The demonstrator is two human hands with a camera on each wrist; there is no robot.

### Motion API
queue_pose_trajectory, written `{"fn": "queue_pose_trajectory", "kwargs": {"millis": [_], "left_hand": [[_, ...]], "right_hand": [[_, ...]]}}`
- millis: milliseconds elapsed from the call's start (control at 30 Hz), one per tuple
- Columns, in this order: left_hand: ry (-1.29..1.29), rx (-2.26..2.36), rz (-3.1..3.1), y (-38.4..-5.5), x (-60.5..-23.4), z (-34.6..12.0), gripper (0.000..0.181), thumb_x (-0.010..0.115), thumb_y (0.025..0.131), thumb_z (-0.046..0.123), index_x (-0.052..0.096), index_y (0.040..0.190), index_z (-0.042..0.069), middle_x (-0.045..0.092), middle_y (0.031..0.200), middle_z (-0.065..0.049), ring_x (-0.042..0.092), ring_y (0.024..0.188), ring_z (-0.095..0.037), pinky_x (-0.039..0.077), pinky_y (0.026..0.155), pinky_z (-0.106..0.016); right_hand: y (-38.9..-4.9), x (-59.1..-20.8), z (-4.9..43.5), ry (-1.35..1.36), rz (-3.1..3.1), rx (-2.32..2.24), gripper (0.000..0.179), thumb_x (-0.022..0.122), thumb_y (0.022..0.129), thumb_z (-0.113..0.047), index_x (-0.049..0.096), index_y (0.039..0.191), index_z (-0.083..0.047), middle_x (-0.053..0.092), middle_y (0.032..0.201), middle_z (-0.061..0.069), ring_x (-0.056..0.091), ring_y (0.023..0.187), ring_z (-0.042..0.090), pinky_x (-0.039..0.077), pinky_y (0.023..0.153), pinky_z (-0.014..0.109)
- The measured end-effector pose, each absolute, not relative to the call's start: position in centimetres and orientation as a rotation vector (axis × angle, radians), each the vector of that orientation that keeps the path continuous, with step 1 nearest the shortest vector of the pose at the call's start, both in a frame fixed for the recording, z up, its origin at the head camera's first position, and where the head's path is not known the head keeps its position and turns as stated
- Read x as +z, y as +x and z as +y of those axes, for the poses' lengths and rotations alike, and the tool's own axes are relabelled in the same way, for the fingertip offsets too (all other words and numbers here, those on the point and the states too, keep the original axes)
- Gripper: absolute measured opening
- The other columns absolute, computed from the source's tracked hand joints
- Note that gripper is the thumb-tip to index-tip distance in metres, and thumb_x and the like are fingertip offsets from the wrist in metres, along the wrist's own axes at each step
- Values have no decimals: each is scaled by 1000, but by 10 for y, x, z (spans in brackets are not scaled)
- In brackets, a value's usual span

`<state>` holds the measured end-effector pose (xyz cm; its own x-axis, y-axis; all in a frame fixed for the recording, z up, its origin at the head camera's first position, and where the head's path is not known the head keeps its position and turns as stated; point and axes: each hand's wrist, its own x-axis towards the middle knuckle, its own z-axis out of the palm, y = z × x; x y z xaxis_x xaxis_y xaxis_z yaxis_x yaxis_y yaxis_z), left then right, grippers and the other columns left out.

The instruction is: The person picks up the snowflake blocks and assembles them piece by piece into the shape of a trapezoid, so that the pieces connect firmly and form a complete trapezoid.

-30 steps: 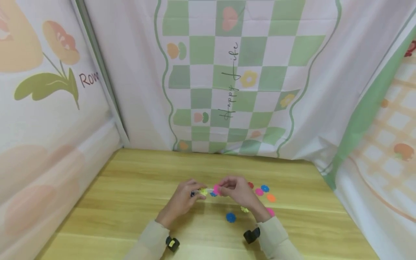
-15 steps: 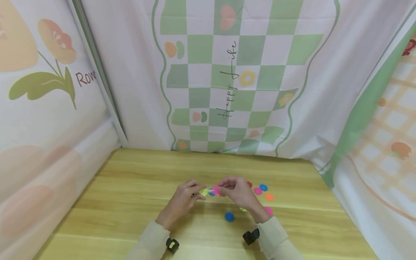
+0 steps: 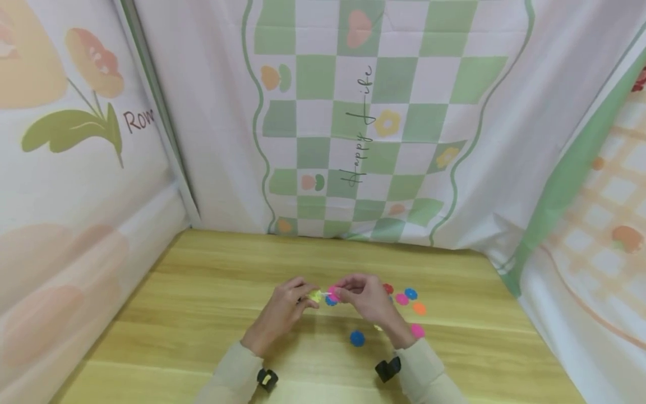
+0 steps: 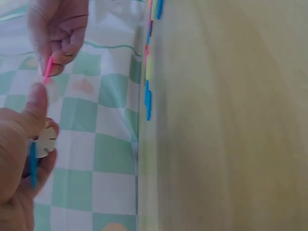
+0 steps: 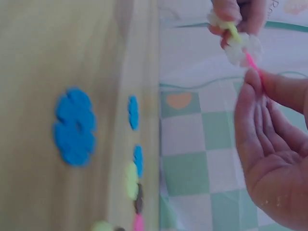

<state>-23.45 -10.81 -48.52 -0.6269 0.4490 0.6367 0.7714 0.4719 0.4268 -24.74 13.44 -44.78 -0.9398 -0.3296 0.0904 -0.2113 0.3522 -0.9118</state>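
Observation:
My left hand (image 3: 282,308) pinches a small chain of notched, flower-shaped plastic discs. In it are a yellow disc (image 5: 234,32), a white disc (image 5: 243,49), another white disc (image 4: 46,141) and a blue disc (image 4: 33,163) near the palm. Opposite, my right hand (image 3: 370,303) pinches a pink disc (image 5: 251,61) between thumb and index finger. The pink disc's edge meets the outer white disc; how deep it sits in a slot, I cannot tell. Both hands are raised above the table, with fingers partly covering the chain.
Loose discs lie on the wooden table (image 3: 202,336): a blue disc (image 3: 357,338) in front, and a red disc (image 3: 387,288), an orange disc (image 3: 419,308), a pink disc (image 3: 417,330) and several others around my right arm. A printed curtain (image 3: 353,140) hangs behind the table.
My right hand with the pink disc has shifted very slightly left, toward the chain. Both hands keep their hold, and the loose discs stay where they lie.

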Motion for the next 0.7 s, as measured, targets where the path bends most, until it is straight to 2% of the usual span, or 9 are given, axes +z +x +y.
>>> {"fn": "queue_pose_trajectory", "kwargs": {"millis": [133, 200, 267, 367, 433, 567, 633, 700], "left_hand": [[-952, -1174, -2471, -233, -479, -109, 38, 82, 92, 21, 74, 125, 5, 72, 111, -2, 69, 99, -13, 61, 89, -23], [-926, -1299, -2540, -232, -476, -111, 37, 78, 97, 25, 73, 127, 5, 72, 116, -1, 70, 106, -17, 61, 96, -30], [-909, -1413, -2575, -233, -476, -112, 34, 70, 103, 29, 72, 128, 5, 72, 120, -1, 69, 111, -18, 59, 101, -31], [-897, -1586, -2573, -237, -480, -114, 33, 59, 110, 28, 72, 127, 2, 74, 119, -5, 71, 109, -20, 59, 98, -27], [-883, -1678, -2576, -238, -482, -114, 33, 56, 111, 27, 73, 126, 2, 75, 118, -8, 72, 108, -20, 59, 96, -25], [-868, -1843, -2597, -239, -485, -111, 30, 60, 109, 25, 72, 125, 3, 76, 118, -11, 72, 105, -20, 60, 93, -26], [-856, -1909, -2606, -239, -487, -108, 29, 61, 109, 25, 72, 125, 4, 76, 119, -10, 71, 105, -16, 60, 93, -26], [-843, -1961, -2599, -238, -488, -103, 28, 62, 108, 26, 73, 124, 6, 76, 119, -10, 71, 104, -13, 60, 93, -26]], "right_hand": [[-256, -442, 144, -631, 2477, -1524, 17, 73, 101, -18, 76, 108, -3, 80, 100, 12, 77, 91, 31, 66, 83, 43], [-260, -438, 146, -679, 2470, -1460, 17, 73, 101, -21, 77, 109, -6, 80, 100, 10, 77, 91, 29, 65, 82, 39], [-264, -435, 148, -727, 2468, -1404, 15, 73, 102, -21, 77, 108, -9, 79, 100, 8, 77, 92, 30, 65, 82, 36], [-269, -429, 150, -784, 2451, -1327, 13, 71, 102, -19, 77, 109, -10, 79, 100, 6, 77, 93, 30, 66, 84, 41], [-272, -426, 151, -835, 2443, -1280, 11, 70, 102, -14, 77, 108, -8, 79, 99, 7, 77, 91, 26, 66, 83, 42], [-278, -423, 150, -905, 2416, -1199, 10, 71, 101, -12, 79, 106, -9, 80, 98, 6, 77, 88, 21, 65, 86, 47], [-280, -422, 149, -913, 2387, -1174, 8, 73, 100, -14, 79, 104, -12, 80, 96, 3, 77, 89, 24, 64, 87, 50], [-281, -422, 147, -918, 2368, -1145, 7, 74, 100, -18, 80, 102, -16, 81, 95, 0, 77, 90, 28, 64, 88, 48]]}}
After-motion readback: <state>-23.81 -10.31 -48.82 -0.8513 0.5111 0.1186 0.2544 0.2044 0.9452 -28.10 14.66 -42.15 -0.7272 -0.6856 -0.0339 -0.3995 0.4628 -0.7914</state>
